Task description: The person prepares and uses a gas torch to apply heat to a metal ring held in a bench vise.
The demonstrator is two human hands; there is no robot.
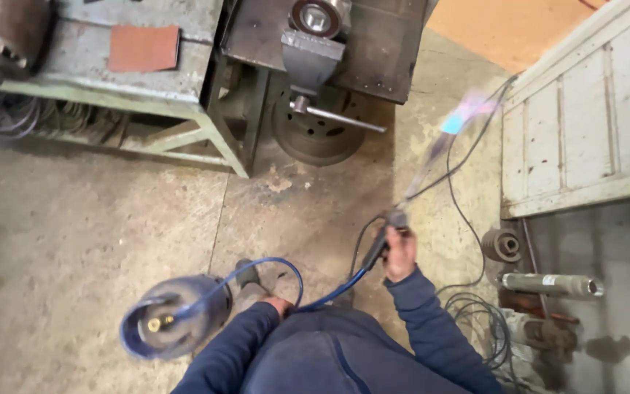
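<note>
The right hand [399, 255] is clenched around the handle of a lit gas torch [432, 157], whose flame points up toward the white door [585, 117]. The left hand [277, 305] grips the blue gas cylinder [176, 317], carried above the concrete floor [96, 219]. Judged step: transport of the lit torch; the next move calls for keeping the flame clear of the blue hose [286, 273].

torch tip [468, 113] motion-blurred; gas cylinder [173, 317] blurred; left hand [277, 305] mostly hidden
</note>
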